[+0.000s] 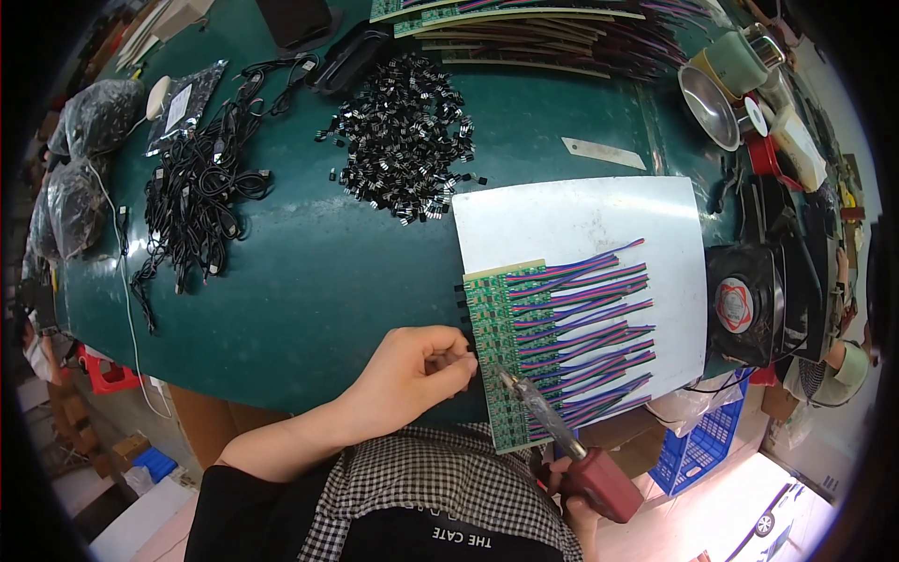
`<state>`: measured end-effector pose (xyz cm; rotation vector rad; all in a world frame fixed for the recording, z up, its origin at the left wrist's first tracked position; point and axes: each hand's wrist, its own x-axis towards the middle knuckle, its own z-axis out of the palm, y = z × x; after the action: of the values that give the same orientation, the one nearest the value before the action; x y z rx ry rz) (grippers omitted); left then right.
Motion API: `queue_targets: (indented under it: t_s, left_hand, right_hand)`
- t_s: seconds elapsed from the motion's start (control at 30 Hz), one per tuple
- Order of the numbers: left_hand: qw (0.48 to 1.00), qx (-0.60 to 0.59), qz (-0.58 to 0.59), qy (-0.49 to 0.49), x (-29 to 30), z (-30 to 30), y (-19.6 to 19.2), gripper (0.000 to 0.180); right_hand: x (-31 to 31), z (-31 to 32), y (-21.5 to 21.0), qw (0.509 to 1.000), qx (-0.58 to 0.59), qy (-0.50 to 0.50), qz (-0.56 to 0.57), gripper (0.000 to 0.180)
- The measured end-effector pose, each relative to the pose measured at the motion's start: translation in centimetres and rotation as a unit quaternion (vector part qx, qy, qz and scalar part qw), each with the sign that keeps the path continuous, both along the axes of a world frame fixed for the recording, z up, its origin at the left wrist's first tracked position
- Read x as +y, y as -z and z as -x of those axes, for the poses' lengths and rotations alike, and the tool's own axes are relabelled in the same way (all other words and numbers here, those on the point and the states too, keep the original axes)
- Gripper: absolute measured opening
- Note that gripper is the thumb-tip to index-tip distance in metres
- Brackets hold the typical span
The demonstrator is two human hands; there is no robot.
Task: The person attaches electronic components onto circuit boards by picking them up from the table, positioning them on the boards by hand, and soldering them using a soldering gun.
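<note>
My left hand (407, 377) is closed in a pinch at the left edge of a green circuit board panel (489, 328). Whatever its fingertips hold is too small to make out. Under the red handle (604, 484) of a soldering iron, my right hand (579, 515) grips it, partly hidden. The iron's metal shaft (548, 412) slants up and left, its tip over the boards near my left fingertips. Rows of blue, red and black wires (599, 314) run rightward from the panel. Small black parts (461, 289) stick out along its upper left edge.
The panel lies on a white sheet (571, 211) on a green table (309, 318). Beyond are a heap of black components (407, 131), black cables (201, 192), a blade (602, 153) and stacked wired boards (534, 42). A fan (744, 304) and a metal bowl (709, 108) stand right.
</note>
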<state>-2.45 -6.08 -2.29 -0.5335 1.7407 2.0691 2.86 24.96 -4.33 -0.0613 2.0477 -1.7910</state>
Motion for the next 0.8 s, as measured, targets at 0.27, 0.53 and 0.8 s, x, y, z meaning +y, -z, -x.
queue_targets:
  t_s: [0.27, 0.53, 0.8]
  left_hand:
    - [1.000, -0.009, -0.013, 0.024, -1.0, 0.0, -0.4, 0.014]
    - [0.887, 0.135, 0.408, -0.171, -9.8, 3.2, 0.4, 0.023]
    - [0.877, 0.092, 0.454, -0.130, -13.0, 5.7, 0.4, 0.017]
  right_hand:
    - [-0.8, 0.4, -0.6, 0.990, -0.101, 0.038, 0.088, 0.064]
    - [-2.2, 1.6, -2.4, 0.982, -0.154, 0.013, 0.109, 0.067]
    - [-1.4, 1.2, -2.1, 0.984, -0.153, -0.014, 0.086, 0.070]
